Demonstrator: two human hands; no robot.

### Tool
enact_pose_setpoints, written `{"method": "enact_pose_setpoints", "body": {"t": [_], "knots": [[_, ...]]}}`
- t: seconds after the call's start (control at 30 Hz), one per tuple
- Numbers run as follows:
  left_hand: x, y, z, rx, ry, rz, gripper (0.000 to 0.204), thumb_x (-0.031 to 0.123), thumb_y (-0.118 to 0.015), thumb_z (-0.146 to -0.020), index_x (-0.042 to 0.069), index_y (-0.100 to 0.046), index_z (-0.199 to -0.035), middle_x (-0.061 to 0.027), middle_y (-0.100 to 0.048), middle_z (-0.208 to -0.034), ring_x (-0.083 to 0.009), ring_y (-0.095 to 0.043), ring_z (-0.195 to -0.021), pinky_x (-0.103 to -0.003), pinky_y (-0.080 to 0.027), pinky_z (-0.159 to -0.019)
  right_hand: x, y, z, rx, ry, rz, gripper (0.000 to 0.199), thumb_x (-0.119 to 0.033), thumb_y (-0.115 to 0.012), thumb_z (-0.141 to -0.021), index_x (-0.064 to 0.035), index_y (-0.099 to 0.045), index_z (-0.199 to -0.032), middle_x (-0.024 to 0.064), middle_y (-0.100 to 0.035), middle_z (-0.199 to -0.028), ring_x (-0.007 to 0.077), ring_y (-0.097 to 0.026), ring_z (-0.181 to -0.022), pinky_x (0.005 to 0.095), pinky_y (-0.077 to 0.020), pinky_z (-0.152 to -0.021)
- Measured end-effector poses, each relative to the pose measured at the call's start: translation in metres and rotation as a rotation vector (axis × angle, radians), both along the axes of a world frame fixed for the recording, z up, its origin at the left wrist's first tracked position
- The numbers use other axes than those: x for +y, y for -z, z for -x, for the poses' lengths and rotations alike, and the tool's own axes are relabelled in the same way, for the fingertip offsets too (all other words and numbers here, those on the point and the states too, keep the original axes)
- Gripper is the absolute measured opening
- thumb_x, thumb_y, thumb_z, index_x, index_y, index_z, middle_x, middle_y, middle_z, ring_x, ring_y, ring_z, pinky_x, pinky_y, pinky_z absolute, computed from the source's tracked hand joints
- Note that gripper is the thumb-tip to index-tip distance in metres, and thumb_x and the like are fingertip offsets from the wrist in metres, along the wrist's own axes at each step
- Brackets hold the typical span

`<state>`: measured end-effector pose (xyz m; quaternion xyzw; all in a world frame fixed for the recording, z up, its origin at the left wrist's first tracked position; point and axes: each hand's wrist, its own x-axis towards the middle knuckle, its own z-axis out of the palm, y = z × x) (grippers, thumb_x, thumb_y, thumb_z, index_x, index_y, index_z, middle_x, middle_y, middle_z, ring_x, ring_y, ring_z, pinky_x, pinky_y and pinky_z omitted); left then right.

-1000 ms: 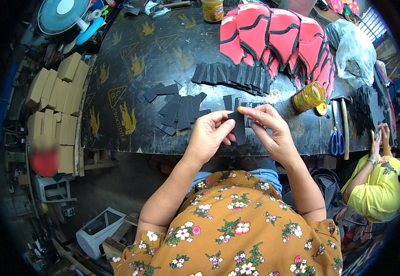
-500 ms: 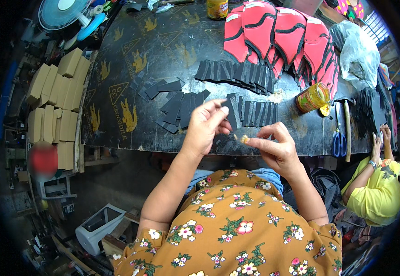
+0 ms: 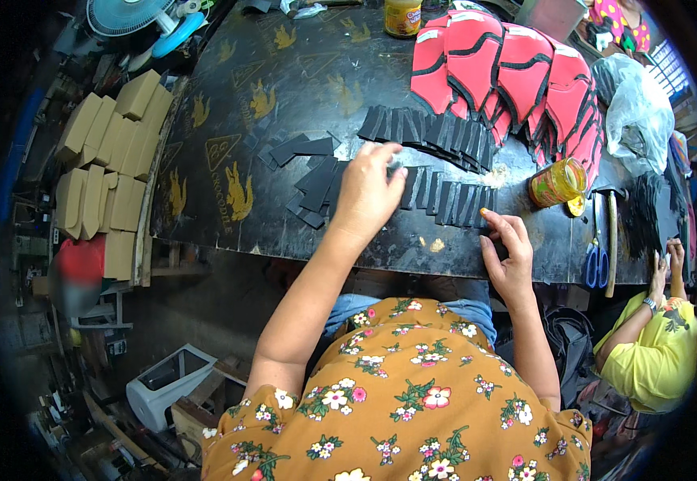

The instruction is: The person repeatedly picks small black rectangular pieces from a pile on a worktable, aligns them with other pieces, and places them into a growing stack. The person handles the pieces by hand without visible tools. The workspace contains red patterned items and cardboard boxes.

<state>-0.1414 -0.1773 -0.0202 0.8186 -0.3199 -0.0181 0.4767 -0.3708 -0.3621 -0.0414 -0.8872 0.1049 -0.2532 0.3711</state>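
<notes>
My left hand (image 3: 368, 191) hovers over the left end of the lower row of black strips (image 3: 449, 199), its thumb and fingers apart and nothing visible between them. Beside that row's right end, my right hand (image 3: 512, 255) has its index finger and thumb spread, with a yellowish smear on the index fingertip. A small tan dab (image 3: 435, 244) lies on the table near the front edge. Behind is an upper row of overlapping black strips (image 3: 429, 135). Loose black pieces (image 3: 314, 183) are heaped left of my left hand, partly hidden by it.
An uncapped jar of yellow paste (image 3: 558, 183) leans at the right, by a smeared lid (image 3: 576, 206), blue-handled scissors (image 3: 596, 263) and a wooden-handled hammer (image 3: 610, 248). Red black-edged panels (image 3: 473, 60) are stacked behind. A person in yellow (image 3: 654, 345) works at right; tan blocks (image 3: 124, 164) stand left.
My left hand has moved up and let go of a black strip, which now lies at the lower row's left end. My right hand has drawn back rightward, exposing the tan dab.
</notes>
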Motion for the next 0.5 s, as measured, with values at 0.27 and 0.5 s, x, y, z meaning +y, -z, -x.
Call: {"method": "enact_pose_setpoints", "body": {"t": [0.27,0.5], "knots": [[0.054,-0.059,-0.052,-0.167,-0.140,0.113,0.013,0.008,-0.075,-0.096,0.004,-0.080,-0.107,-0.0099,-0.073,-0.101,-0.0201,-0.073,-0.083,-0.034,-0.059,-0.078,0.002,0.000,-0.002,0.018,0.006,0.014,0.049,0.007,-0.075,-0.090,-0.0039,-0.072,-0.137,0.0142,-0.067,-0.114,0.0260,-0.067,-0.100,0.0352,-0.0576,-0.085],[0.061,-0.014,-0.042,-0.014,-0.156,-0.068,0.016,0.006,-0.074,-0.095,0.001,-0.080,-0.110,-0.0095,-0.072,-0.103,-0.0173,-0.070,-0.084,-0.032,-0.057,-0.078,0.001,0.001,-0.001,0.016,0.002,0.049,0.050,0.007,-0.075,-0.088,-0.0038,-0.072,-0.136,0.0146,-0.068,-0.114,0.0270,-0.068,-0.100,0.0362,-0.0581,-0.084]]}}
